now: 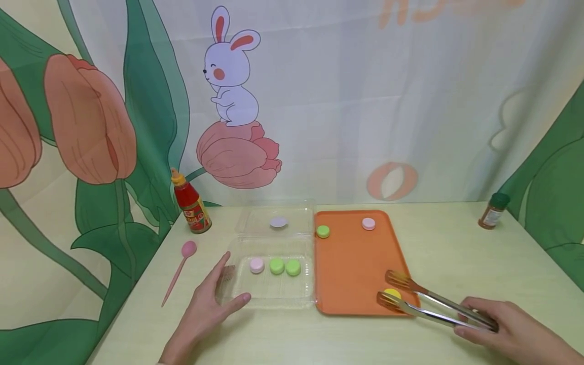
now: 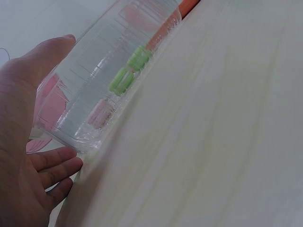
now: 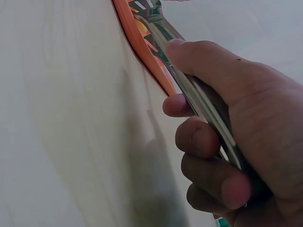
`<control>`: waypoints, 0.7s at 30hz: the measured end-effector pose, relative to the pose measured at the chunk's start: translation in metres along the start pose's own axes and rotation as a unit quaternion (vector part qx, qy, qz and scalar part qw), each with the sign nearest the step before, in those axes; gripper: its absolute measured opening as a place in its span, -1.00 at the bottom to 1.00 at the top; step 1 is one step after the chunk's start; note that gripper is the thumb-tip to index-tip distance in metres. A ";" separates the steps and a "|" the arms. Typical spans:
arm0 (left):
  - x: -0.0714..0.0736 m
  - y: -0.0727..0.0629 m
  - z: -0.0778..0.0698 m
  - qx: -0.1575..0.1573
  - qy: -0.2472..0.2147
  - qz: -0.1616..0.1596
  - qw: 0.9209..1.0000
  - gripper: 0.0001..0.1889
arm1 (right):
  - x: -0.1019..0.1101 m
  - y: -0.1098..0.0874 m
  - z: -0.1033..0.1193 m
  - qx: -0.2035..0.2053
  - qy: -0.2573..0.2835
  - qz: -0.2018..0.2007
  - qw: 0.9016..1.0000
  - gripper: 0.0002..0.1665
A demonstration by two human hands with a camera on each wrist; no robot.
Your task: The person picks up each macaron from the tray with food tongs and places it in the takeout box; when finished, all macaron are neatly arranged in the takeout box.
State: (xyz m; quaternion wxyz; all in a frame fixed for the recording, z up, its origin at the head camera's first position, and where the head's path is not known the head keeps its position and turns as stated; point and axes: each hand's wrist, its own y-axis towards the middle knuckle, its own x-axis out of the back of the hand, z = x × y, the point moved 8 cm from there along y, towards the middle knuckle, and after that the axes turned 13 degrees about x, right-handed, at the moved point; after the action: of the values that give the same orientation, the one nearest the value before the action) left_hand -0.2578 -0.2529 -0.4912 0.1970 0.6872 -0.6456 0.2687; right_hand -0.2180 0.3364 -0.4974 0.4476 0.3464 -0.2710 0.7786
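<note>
My left hand (image 1: pixel 207 306) is at the left end of a clear plastic clamshell box (image 1: pixel 274 291), thumb and fingers spread around its corner. Inside the box sit a pink macaron (image 1: pixel 257 265) and two green macarons (image 1: pixel 277 265). My right hand (image 1: pixel 513 324) grips metal tongs (image 1: pixel 456 307) with curled fingers. The tongs' spread slotted tips are on either side of a yellow macaron (image 1: pixel 392 293) on an orange tray (image 1: pixel 351 268); whether they touch it I cannot tell. In the right wrist view, the thumb lies along the tongs (image 3: pixel 199 97).
The box's raised lid (image 1: pixel 255 223) has a pale oval label. A green macaron (image 1: pixel 323 231) and a pink macaron (image 1: pixel 368 223) lie at the tray's far end. Left stand a red sauce bottle (image 1: pixel 191 208) and a pink spoon (image 1: pixel 188 248); far right, a spice jar (image 1: pixel 494 210).
</note>
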 end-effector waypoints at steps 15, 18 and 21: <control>0.000 0.000 0.000 0.001 0.000 -0.001 1.000 0.19 | 0.002 -0.001 -0.002 -0.006 0.011 0.019 1.000 -0.58; 0.000 0.000 0.000 0.000 0.000 -0.001 1.000 0.19 | 0.005 0.000 -0.001 -0.009 0.002 0.019 1.000 -0.50; 0.000 0.000 -0.001 0.003 0.001 0.000 1.000 0.19 | 0.010 0.001 0.005 0.016 0.004 0.009 1.000 -0.60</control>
State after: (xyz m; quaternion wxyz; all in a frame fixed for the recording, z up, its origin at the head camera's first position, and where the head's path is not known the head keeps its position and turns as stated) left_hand -0.2583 -0.2526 -0.4908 0.1955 0.6874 -0.6450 0.2707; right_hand -0.2212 0.3376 -0.4869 0.4357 0.3484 -0.2598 0.7882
